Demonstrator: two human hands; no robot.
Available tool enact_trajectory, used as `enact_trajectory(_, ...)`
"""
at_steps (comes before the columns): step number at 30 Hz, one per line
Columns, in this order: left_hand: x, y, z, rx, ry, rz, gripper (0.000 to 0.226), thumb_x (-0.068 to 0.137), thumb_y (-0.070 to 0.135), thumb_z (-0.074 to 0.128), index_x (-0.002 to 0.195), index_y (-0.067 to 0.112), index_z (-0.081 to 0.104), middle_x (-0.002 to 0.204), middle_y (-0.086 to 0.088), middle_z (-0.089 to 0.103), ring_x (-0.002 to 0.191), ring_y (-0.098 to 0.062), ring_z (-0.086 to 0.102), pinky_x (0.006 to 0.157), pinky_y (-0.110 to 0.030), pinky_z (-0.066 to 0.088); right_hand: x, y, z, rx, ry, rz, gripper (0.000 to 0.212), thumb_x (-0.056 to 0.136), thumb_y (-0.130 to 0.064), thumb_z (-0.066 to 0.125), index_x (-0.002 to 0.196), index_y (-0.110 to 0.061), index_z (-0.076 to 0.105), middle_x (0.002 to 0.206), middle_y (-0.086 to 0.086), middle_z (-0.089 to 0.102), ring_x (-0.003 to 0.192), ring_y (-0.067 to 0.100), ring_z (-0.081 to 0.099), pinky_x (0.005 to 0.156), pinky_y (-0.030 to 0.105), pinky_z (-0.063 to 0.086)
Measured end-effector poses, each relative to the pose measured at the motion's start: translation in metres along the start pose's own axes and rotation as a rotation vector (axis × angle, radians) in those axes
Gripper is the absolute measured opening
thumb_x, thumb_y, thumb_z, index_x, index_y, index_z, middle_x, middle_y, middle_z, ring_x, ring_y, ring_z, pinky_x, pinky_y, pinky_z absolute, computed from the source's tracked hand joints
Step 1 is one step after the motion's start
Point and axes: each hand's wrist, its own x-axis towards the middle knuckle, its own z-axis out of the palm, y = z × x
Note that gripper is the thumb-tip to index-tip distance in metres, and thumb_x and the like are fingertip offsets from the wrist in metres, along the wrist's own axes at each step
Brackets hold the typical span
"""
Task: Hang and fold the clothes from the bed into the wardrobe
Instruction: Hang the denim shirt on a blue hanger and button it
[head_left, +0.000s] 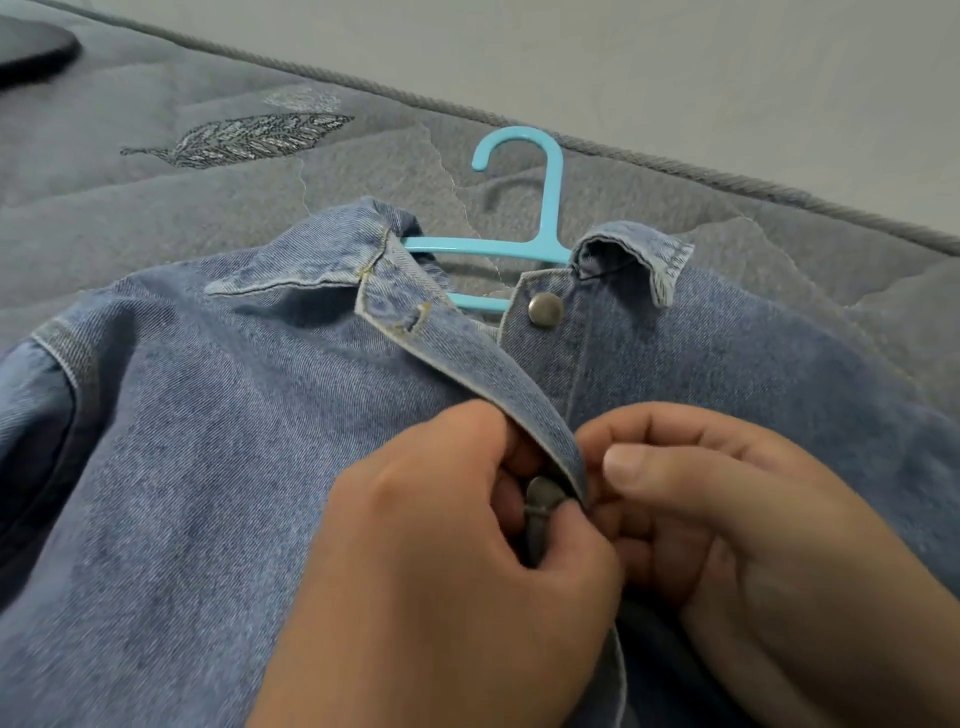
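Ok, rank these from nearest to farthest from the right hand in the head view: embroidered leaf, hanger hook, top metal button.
1. Top metal button, just above the right hand on the denim jacket.
2. Hanger hook, beyond the collar.
3. Embroidered leaf, far left on the mattress.

- Bare bed (130, 234) lies open left of the hanger (549, 208).
- Denim jacket (208, 441) blankets the near side; a dark object (31, 49) blocks the far-left corner.
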Motion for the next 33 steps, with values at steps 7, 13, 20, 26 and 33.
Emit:
enact_trajectory(7,0.0,0.001,-0.003,-0.114,-0.11,0.06,0.021,0.056,0.036,0.065,0.075,0.031,0.058,0.063,0.01,0.057,0.045,0.002,0.051,0.043,-0.008,0.039,0.002,0.001,0.003,-0.092,0.081,0.008,0.011,0.057,-0.017,0.081,0.059,-0.015,0.07,0.057,0.013,0.063,0.046,0.018,0.057,0.044,0.025,0.049)
enact_trajectory(13,0.013,-0.008,-0.013,-0.745,-0.328,-0.163,0.039,0.039,0.033,0.066,0.076,0.029,0.074,0.061,-0.001,0.064,0.055,-0.014,0.061,0.054,-0.02,0.051,0.0,-0.001,0.008,0.131,0.074,0.024,0.019,0.05,-0.015,0.07,0.066,-0.005,0.068,0.052,0.018,0.055,0.033,0.016,0.049,0.031,0.02,0.041)
enact_trajectory(20,0.012,-0.006,-0.009,-0.624,-0.279,-0.205,0.038,0.035,0.019,0.075,0.069,0.037,0.073,0.057,0.0,0.065,0.052,-0.009,0.059,0.054,-0.019,0.052,0.002,0.003,-0.006,0.125,-0.038,0.032,0.043,0.04,-0.029,0.093,0.071,-0.01,0.07,0.052,0.008,0.052,0.034,0.006,0.041,0.031,0.014,0.032)
enact_trajectory(26,0.011,-0.003,-0.005,-0.544,-0.199,-0.229,0.036,0.044,0.017,0.068,0.071,0.04,0.071,0.058,0.002,0.067,0.05,-0.007,0.062,0.051,-0.015,0.05,0.002,0.0,-0.001,-0.02,0.104,0.074,0.017,0.049,-0.009,0.075,0.065,-0.009,0.07,0.052,0.014,0.051,0.03,0.01,0.038,0.03,0.013,0.029)
enact_trajectory(33,0.013,-0.001,-0.006,-0.62,-0.207,-0.224,0.041,0.038,0.025,0.073,0.075,0.042,0.071,0.058,0.003,0.068,0.047,-0.005,0.061,0.046,-0.012,0.046,0.002,0.001,-0.003,-0.035,0.079,0.067,0.048,0.029,-0.014,0.094,0.07,-0.004,0.071,0.053,0.013,0.06,0.033,0.012,0.048,0.03,0.017,0.035)
